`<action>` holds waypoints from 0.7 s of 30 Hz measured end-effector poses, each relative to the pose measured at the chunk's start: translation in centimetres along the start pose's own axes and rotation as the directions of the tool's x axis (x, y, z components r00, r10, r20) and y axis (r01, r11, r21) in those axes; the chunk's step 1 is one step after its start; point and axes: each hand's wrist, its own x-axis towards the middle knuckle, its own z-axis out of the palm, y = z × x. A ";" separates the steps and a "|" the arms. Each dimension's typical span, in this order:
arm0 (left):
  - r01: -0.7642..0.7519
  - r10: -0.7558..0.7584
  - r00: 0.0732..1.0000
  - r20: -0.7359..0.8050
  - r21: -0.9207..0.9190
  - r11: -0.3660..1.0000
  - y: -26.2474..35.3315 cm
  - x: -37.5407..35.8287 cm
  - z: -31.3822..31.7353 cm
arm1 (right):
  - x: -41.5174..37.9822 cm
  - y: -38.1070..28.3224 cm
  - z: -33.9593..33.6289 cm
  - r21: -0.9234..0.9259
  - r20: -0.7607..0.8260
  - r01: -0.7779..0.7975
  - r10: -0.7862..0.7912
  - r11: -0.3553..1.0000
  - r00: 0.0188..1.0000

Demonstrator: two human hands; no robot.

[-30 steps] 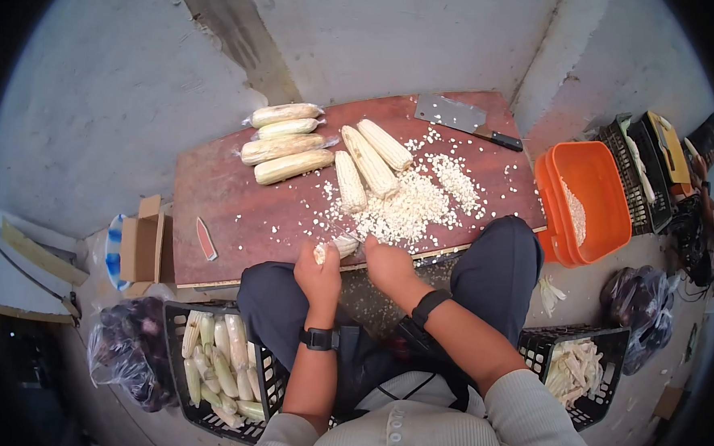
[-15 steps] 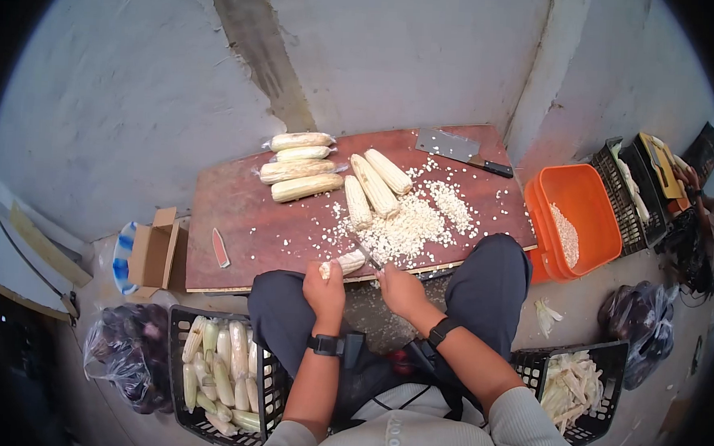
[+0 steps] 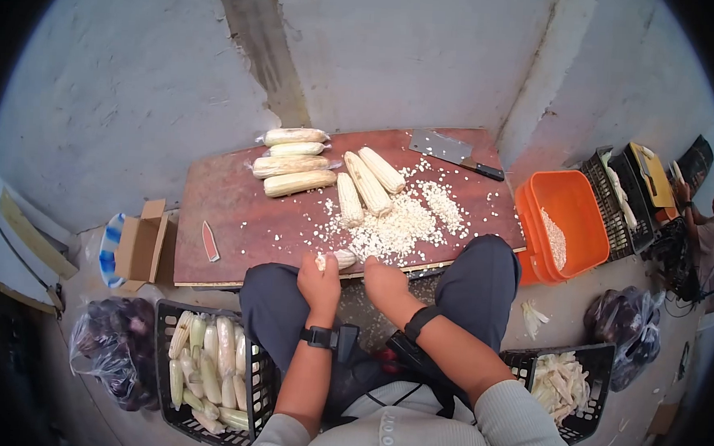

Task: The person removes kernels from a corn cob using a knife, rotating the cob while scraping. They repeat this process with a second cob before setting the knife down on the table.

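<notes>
My left hand (image 3: 319,286) is wrapped round a pale corn cob (image 3: 341,259) at the near edge of the reddish board (image 3: 237,192). Just right of it, my right hand (image 3: 384,286) is closed; what it holds is hidden by its fingers in this view. Loose white kernels (image 3: 397,229) are heaped beyond both hands. Three bare cobs (image 3: 365,183) lie behind the heap, and several plastic-wrapped cobs (image 3: 298,184) are stacked to their left. A cleaver (image 3: 446,147) with a black handle rests at the back right of the board.
Orange bucket (image 3: 587,227) with kernels at right. Black crate (image 3: 259,387) of cobs at lower left, another crate (image 3: 603,389) of husks at lower right. Small red blade (image 3: 210,241) and cardboard box (image 3: 139,248) at left. A co-worker's arm (image 3: 696,215) shows at far right.
My right hand has turned and moved slightly left; the blade seen between it and the cob earlier no longer shows. The whole view has shifted slightly.
</notes>
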 end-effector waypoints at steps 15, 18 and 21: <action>0.017 -0.014 0.998 -0.053 0.057 0.998 -1.1 -1.2 -0.2 | 2.4 2.3 5.0 0.347 -0.368 0.188 -0.051 0.919 0.928; 0.014 -0.009 0.998 -0.066 0.067 0.998 -0.7 -1.3 -0.6 | -0.2 1.9 3.0 0.303 -0.217 -0.002 0.071 0.953 0.974; 0.012 -0.009 0.997 -0.072 0.041 0.999 0.4 -1.2 -0.9 | -3.1 1.7 1.0 0.101 -0.116 0.052 -0.040 0.994 0.992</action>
